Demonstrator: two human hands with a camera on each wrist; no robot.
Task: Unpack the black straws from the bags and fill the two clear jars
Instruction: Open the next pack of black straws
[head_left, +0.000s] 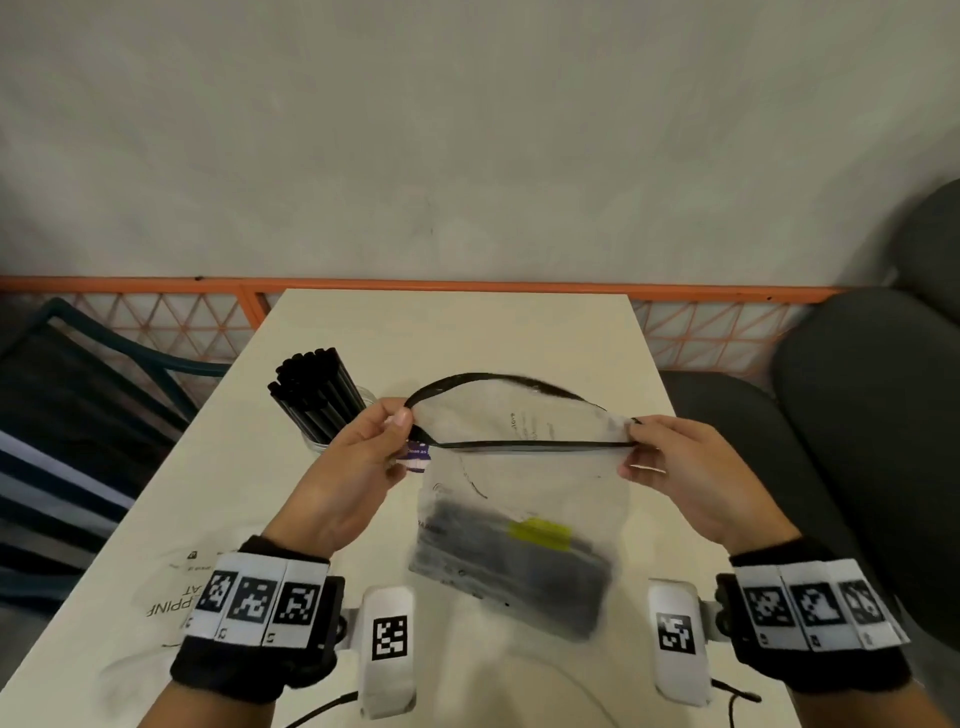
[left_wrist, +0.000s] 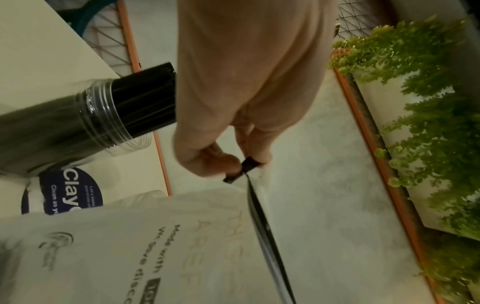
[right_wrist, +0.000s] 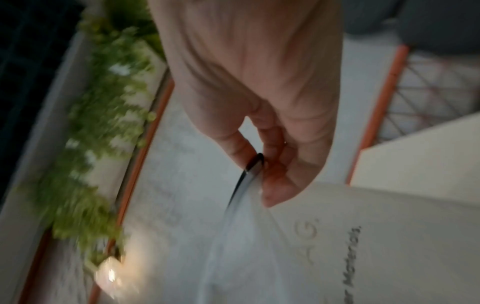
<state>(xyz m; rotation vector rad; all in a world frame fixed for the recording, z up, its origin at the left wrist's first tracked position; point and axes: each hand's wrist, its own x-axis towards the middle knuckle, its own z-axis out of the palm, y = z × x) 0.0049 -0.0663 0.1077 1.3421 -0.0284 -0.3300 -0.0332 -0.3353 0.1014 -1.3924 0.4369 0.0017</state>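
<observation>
Table (head_left: 519, 332): hands pinch bag (head_left: 519, 499), label maybe "Clay".

Left hand (head_left: 358, 457) and right hand (head_left: 675, 467) raised apart, thumbs and fingers pinched, wrists banded

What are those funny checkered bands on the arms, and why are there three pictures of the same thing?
Those bands hold small cameras and square patterns that help a computer follow the arms. No robot here: it is a person working at a white table. The big picture comes from a camera on the person's head, looking down. The other two come from cameras on each wrist, looking along the fingers.

The left hand and the right hand each pinch one end of a frosted plastic bag and hold its black-edged mouth open. Inside the bag, at the bottom, lies a dark bundle of black straws. Behind the left hand stands a clear jar already packed with black straws. Another flat bag lies on the table by the left wrist.
</observation>
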